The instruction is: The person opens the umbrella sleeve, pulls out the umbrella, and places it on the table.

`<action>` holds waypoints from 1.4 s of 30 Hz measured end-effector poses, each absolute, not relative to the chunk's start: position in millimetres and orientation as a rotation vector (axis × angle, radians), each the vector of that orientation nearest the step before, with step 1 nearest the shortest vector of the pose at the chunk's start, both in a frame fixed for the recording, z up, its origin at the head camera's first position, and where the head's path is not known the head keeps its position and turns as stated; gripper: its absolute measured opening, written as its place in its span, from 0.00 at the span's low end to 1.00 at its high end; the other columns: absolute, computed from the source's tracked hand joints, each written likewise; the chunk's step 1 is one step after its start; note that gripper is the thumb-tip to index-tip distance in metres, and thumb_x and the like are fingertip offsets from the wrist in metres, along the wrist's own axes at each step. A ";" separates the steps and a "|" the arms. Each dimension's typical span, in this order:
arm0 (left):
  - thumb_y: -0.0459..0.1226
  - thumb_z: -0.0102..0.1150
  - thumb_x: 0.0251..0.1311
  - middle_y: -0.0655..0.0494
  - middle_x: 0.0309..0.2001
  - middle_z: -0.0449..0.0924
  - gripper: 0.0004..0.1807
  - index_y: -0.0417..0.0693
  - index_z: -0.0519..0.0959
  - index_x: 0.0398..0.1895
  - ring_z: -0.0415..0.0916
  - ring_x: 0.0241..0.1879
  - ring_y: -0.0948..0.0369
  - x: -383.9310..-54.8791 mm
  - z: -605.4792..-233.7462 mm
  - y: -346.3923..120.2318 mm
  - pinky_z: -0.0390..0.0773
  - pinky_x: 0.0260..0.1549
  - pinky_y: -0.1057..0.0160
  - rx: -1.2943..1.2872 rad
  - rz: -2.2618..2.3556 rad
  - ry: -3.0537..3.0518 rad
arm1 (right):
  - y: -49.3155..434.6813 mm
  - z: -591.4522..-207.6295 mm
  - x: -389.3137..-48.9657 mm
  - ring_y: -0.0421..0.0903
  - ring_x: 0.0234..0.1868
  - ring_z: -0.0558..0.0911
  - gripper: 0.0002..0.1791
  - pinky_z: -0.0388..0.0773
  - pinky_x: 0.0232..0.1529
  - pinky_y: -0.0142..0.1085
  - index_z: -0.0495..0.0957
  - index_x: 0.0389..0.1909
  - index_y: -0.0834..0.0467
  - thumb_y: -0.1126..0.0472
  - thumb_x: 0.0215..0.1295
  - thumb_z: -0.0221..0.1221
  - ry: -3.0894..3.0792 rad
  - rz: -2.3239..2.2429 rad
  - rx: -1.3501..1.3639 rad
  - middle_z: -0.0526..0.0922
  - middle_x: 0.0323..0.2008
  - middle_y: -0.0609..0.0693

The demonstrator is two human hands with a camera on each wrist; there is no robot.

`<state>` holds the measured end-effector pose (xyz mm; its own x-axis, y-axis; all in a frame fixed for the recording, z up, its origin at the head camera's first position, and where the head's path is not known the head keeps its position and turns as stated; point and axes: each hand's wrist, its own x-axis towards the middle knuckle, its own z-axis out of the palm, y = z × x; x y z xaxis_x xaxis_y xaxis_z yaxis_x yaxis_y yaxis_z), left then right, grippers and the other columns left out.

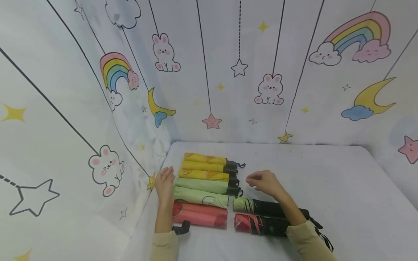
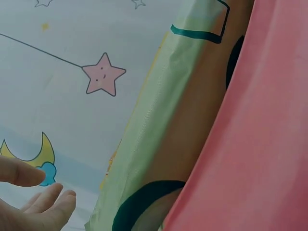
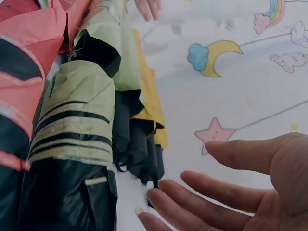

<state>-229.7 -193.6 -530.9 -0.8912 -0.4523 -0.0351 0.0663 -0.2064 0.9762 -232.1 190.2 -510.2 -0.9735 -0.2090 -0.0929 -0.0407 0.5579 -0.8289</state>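
Note:
Folded umbrellas lie side by side on the white table in the head view. Three yellow umbrellas (image 1: 204,166) are at the back, then two light green umbrellas (image 1: 202,185), then a red umbrella (image 1: 200,215) with a black handle (image 1: 181,227) at its left. To their right lie a green-and-black umbrella (image 1: 269,207) and a red-and-black umbrella (image 1: 261,224). My left hand (image 1: 164,183), fingers extended, is at the left ends of the row and holds nothing. My right hand (image 1: 266,183) hovers right of the black handles (image 1: 233,179), fingers loosely bent, with nothing in it.
A white cloth wall (image 1: 196,90) printed with rabbits, stars and rainbows stands behind the table and along its left side. Wrist straps (image 1: 323,235) trail from the two black umbrellas at the right. The white tabletop (image 1: 343,181) stretches away on the right.

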 end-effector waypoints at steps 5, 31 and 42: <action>0.22 0.52 0.68 0.35 0.69 0.74 0.29 0.32 0.66 0.73 0.70 0.72 0.45 -236.6 -532.1 -191.0 0.73 0.70 0.56 0.464 -2.124 -1.772 | 180.7 -510.7 -237.3 0.50 0.41 0.88 0.15 0.90 0.39 0.42 0.88 0.47 0.63 0.55 0.69 0.68 2.623 -1.297 -0.234 0.90 0.40 0.53; 0.20 0.44 0.69 0.33 0.69 0.73 0.28 0.29 0.64 0.73 0.66 0.73 0.42 -244.2 -549.7 -185.7 0.67 0.74 0.48 0.533 -2.047 -1.865 | 151.8 -526.7 -250.9 0.51 0.29 0.89 0.15 0.90 0.32 0.43 0.90 0.39 0.65 0.55 0.62 0.73 2.590 -1.102 -0.196 0.89 0.27 0.54; 0.16 0.39 0.61 0.32 0.70 0.72 0.33 0.28 0.63 0.73 0.65 0.74 0.40 -243.9 -555.3 -186.9 0.67 0.74 0.47 0.546 -1.991 -1.958 | 143.8 -528.3 -248.1 0.53 0.28 0.89 0.12 0.90 0.31 0.42 0.90 0.39 0.65 0.60 0.59 0.75 2.541 -1.127 -0.191 0.88 0.26 0.56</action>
